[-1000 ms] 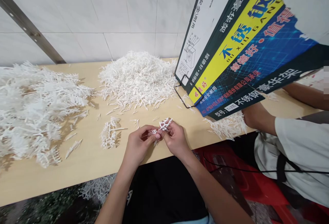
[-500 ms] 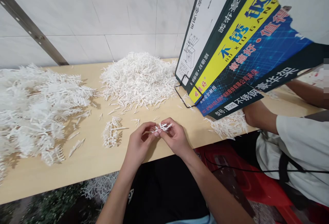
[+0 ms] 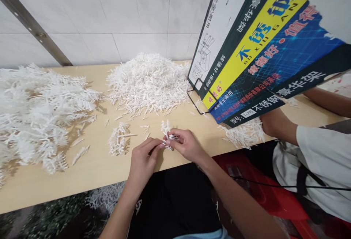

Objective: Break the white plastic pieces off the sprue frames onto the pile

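Head view: left hand [image 3: 143, 155] and right hand [image 3: 188, 146], nearly closed, pinch a branched white piece [image 3: 166, 127].

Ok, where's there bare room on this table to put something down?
The table's front strip between the left pile and left hand, nearer you than the small cluster, looks bare; so does a smaller patch between the right hand and printed cardboard. Crowded: under left pile and middle pile.

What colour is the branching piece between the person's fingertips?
The branching piece is white, seen best in the head view.
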Demonstrator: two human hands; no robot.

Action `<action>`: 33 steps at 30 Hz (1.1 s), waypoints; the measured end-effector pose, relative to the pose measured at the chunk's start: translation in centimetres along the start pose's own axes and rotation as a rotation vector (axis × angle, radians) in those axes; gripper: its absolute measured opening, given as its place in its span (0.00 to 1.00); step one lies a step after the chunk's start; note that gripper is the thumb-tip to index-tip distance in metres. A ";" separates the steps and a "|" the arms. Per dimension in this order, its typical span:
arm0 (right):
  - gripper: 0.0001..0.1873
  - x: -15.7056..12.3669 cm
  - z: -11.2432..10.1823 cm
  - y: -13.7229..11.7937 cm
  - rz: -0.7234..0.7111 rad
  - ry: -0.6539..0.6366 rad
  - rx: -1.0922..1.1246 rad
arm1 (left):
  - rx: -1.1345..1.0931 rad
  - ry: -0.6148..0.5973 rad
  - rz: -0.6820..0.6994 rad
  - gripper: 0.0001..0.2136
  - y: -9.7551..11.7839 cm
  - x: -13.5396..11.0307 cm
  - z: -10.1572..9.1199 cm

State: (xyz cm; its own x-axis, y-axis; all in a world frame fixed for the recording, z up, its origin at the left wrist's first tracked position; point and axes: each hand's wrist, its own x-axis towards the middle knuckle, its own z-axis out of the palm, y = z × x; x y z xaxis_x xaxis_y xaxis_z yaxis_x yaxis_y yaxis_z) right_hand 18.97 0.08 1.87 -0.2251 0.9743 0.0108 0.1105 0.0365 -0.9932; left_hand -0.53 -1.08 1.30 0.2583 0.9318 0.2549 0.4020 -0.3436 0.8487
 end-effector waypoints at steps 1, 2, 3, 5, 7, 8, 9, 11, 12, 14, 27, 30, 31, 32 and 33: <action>0.10 0.2 -0.5 -0.1 0.016 -0.073 -0.023 | -0.011 -0.014 0.010 0.10 -0.1 0.0 0.0; 0.12 0.4 -1.0 -0.2 0.027 -0.127 -0.052 | -0.020 -0.029 0.018 0.10 -0.2 0.0 -0.1; 0.13 0.6 -1.3 -0.2 0.034 -0.159 -0.083 | -0.027 -0.041 0.020 0.10 -0.2 0.0 0.0; 0.16 0.7 -1.8 0.0 0.033 -0.168 -0.113 | -0.049 -0.067 0.011 0.11 0.0 0.0 0.0; 0.19 0.6 -1.8 0.2 0.028 -0.183 -0.061 | -0.106 -0.115 -0.001 0.11 0.4 0.2 0.0; 0.20 0.5 -1.8 0.2 0.030 -0.201 -0.008 | -0.145 -0.145 -0.001 0.11 0.7 0.3 0.1; 0.21 0.4 -1.9 0.3 0.037 -0.223 0.050 | -0.187 -0.173 0.003 0.11 0.9 0.4 0.1; 0.22 0.3 -2.1 0.3 0.063 -0.258 0.142 | -0.260 -0.209 0.010 0.11 1.1 0.7 0.1; 0.23 0.3 -2.2 0.3 0.073 -0.240 0.185 | -0.285 -0.205 0.004 0.11 1.0 0.8 0.1; 0.24 0.5 -2.7 0.3 0.060 -0.101 0.316 | -0.347 -0.143 -0.032 0.10 0.4 0.8 0.0; 0.19 0.4 -0.6 0.2 -0.003 0.136 0.083 | -0.142 -0.077 -0.035 0.13 1.3 1.6 1.5; 0.15 0.1 -0.4 0.2 -0.027 0.133 -0.029 | -0.021 -0.050 -0.034 0.09 1.3 1.4 1.9; 0.14 0.1 -0.5 0.3 -0.028 0.134 -0.040 | 0.011 -0.053 -0.022 0.10 1.3 1.3 2.0; 0.14 0.1 -0.5 0.4 -0.026 0.134 -0.039 | 0.034 -0.068 -0.003 0.11 1.2 1.1 2.0; 0.14 0.1 -0.6 0.6 -0.025 0.146 -0.022 | 0.047 -0.093 0.018 0.13 1.2 1.0 2.0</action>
State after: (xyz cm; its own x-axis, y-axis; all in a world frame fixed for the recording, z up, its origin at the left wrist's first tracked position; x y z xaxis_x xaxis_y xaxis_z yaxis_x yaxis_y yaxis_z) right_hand 19.62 0.39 1.39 -0.0845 0.9950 0.0535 0.1278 0.0641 -0.9897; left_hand 1.94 -0.76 1.67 0.3454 0.9112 0.2244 0.4368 -0.3677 0.8210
